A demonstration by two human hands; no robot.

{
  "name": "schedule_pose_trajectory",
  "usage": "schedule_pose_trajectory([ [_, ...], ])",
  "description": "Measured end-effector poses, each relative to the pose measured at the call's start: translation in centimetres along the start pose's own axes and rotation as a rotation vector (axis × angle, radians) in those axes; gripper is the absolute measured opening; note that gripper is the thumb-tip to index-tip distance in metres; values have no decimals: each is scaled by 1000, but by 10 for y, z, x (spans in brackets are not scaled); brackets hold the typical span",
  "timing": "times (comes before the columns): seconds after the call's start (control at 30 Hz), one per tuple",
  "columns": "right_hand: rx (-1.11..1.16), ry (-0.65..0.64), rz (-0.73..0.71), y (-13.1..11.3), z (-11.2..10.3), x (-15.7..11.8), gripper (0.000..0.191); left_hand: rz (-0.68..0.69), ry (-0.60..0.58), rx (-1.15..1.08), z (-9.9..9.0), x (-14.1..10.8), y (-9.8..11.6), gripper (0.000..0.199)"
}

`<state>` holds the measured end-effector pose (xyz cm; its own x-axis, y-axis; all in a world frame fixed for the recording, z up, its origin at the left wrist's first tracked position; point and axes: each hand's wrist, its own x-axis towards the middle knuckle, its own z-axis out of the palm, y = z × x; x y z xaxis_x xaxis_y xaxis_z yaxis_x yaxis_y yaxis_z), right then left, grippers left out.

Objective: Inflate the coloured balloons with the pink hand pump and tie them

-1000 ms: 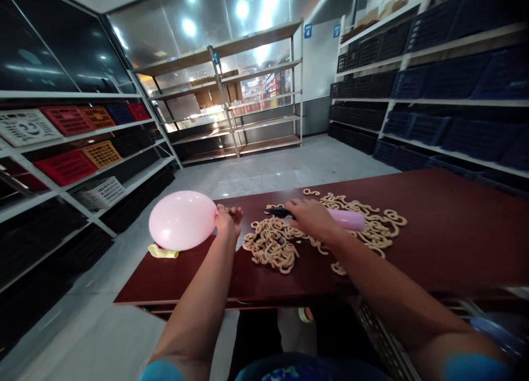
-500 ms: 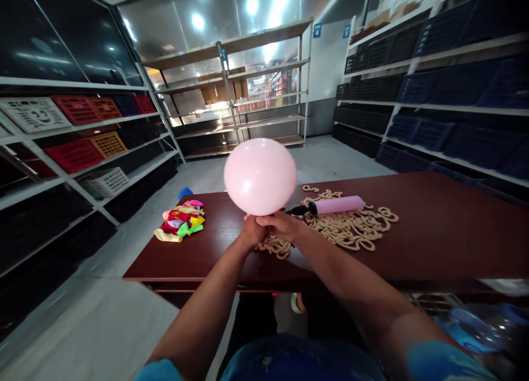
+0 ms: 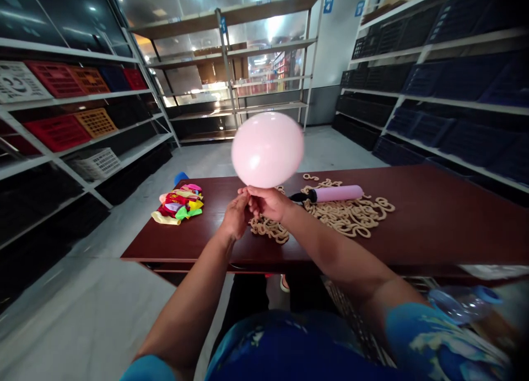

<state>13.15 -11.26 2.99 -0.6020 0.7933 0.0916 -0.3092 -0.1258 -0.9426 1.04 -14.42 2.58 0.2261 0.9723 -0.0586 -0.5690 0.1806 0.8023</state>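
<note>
An inflated pink balloon [image 3: 268, 149] stands above both hands over the table. My right hand [image 3: 268, 202] is closed around the balloon's neck, right under its round body. Against it, my left hand [image 3: 237, 213] has its fingers pinched together at the neck too; the neck itself is hidden by the fingers. To the right lies a pink pump [image 3: 336, 193] with a black end, on a heap of beige rope-like loops [image 3: 351, 218]. Several uninflated balloons [image 3: 181, 203] in mixed colours form a pile at the table's left.
The dark red table [image 3: 430, 215] extends far to the right. A blue object [image 3: 181, 177] sits at its back left edge. Shelves with crates [image 3: 55, 133] stand left and right, and a metal rack [image 3: 268, 53] behind. A clear plastic bottle [image 3: 463, 304] is at the lower right.
The balloon and both hands appear higher and the balloon slightly further right in the picture. My left hand has shifted left, partly apart from the right. The camera view has tilted a little.
</note>
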Motion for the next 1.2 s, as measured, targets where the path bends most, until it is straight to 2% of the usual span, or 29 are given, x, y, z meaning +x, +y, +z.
schedule_pose_trajectory([
  [0.07, -267, 23, 21, -3, -12, -2, 28, -26, 31, -123, -6, -1, 3, 23],
  [0.17, -859, 103, -17, -8, -35, -10, 21, -24, 102, -323, -20, -1, 8, 19],
  [0.23, -1171, 8, -55, -5, -47, -15, 16, -2, 160, -368, -30, 0, 8, 16],
  [0.3, -1331, -173, -88, 1, -53, -18, 17, -6, 207, -366, -35, 1, 5, 14],
  [0.37, -1397, -281, -128, 8, -55, -18, 17, -38, 234, -365, -37, 2, 0, 14],
  [0.4, -1408, -281, -148, 9, -54, -19, 16, -53, 235, -366, -38, 2, -2, 15],
  [0.5, -1332, -101, -156, 0, -50, -22, 14, -82, 222, -354, -36, 3, -4, 19],
  [0.57, -1206, 45, -78, -15, -45, -25, 16, -96, 220, -327, -33, 3, -4, 20],
  [0.67, -998, 112, 49, -37, -33, -26, 19, -109, 215, -292, -27, 6, -1, 19],
  [0.73, -946, 146, 54, -45, -27, -23, 17, -100, 188, -292, -22, 8, 1, 17],
  [0.87, -1053, 377, 5, -47, -19, -15, 11, -80, 163, -302, -17, 8, 2, 17],
  [1.0, -1324, 543, -125, -34, -4, -13, 13, -129, 278, -216, -13, -1, -7, 15],
  [1.1, -1562, 505, -183, -14, 17, -18, 19, -185, 276, -193, -12, -7, -16, 14],
  [1.2, -1738, 302, -259, 6, 34, -29, 26, -159, 296, -236, -14, -9, -21, 10],
])
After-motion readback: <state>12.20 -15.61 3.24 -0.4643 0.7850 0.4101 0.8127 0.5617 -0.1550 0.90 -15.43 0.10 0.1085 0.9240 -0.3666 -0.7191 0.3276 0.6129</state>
